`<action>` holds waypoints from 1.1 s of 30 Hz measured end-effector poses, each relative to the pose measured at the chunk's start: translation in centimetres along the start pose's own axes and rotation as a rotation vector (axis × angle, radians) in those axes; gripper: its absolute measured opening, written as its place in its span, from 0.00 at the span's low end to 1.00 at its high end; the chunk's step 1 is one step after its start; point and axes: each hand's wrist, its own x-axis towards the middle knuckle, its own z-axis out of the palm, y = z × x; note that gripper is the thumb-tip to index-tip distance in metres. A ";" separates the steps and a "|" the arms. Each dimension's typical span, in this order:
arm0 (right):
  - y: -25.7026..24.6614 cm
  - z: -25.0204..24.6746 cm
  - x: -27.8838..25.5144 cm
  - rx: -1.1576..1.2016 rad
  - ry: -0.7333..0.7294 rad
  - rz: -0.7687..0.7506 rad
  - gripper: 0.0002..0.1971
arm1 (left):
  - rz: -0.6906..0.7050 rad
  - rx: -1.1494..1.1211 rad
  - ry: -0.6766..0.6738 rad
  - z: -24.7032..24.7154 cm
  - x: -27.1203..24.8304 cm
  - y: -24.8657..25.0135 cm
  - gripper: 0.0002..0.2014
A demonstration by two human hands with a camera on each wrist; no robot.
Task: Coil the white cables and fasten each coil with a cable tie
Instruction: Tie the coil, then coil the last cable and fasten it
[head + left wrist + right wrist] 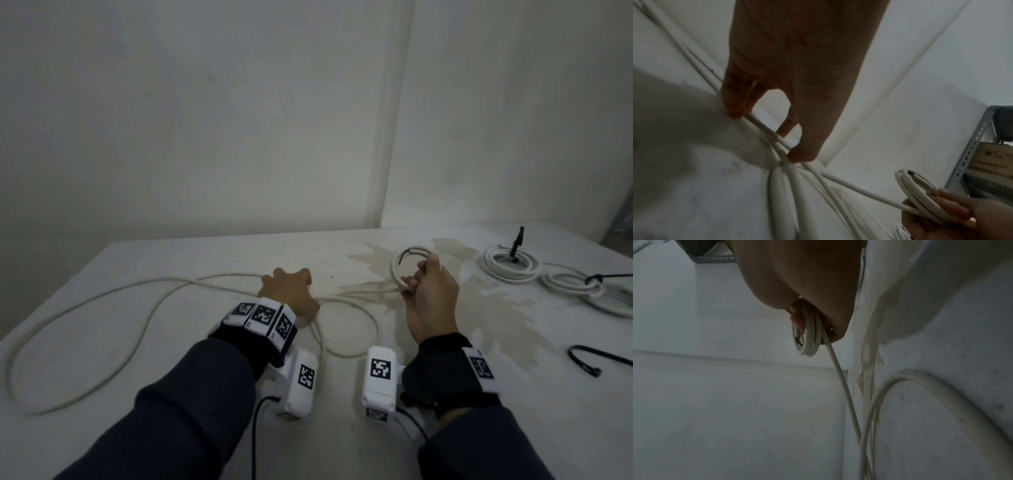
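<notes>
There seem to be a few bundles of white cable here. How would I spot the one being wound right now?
Start at the pale table with a brownish stain towards its far right. Above that stain the right hand grips a small coil of a few turns. Unlike the two finished coils lying flat further right, each with a black tie, it has no tie and trails loose cable past the left hand.
</notes>
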 end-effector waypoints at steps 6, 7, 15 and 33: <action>-0.5 -0.4 1.4 -0.032 0.096 -0.013 0.17 | 0.106 -0.111 -0.021 -0.7 0.7 -0.8 0.13; -0.7 -0.5 1.7 -0.028 0.095 -0.006 0.16 | 0.108 -0.105 -0.002 -0.7 0.8 -0.8 0.11; -0.7 -0.5 3.1 0.041 0.026 0.055 0.15 | 0.216 -0.284 0.227 -0.6 3.0 -0.6 0.05; 0.0 -0.8 3.8 0.001 0.229 -0.137 0.17 | 0.289 -0.137 -0.102 -1.8 0.9 4.1 0.33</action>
